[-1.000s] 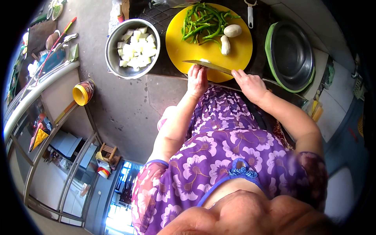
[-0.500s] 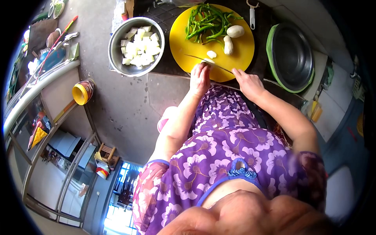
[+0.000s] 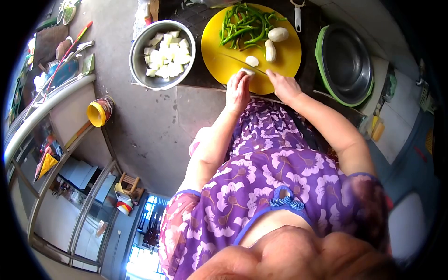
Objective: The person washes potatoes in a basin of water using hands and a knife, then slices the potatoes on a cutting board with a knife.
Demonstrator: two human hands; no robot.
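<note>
Round silver metal bowl (image 3: 138, 59): cut white cubes (image 3: 165, 57) inside. Left hand (image 3: 238, 94): fingers closed on a white vegetable piece (image 3: 248, 71) over the round yellow board (image 3: 212, 51). On board: slender green peppers (image 3: 241, 31), white slice (image 3: 252, 61), two peeled whitish vegetables (image 3: 278, 34). Right hand (image 3: 285, 87): apart from left, gripping a thin-bladed knife (image 3: 239, 60). Far right: black oval basin (image 3: 347, 63).

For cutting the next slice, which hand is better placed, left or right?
Probably the right hand: it grips the knife above the yellow board, while the left hand holds the white piece.
</note>
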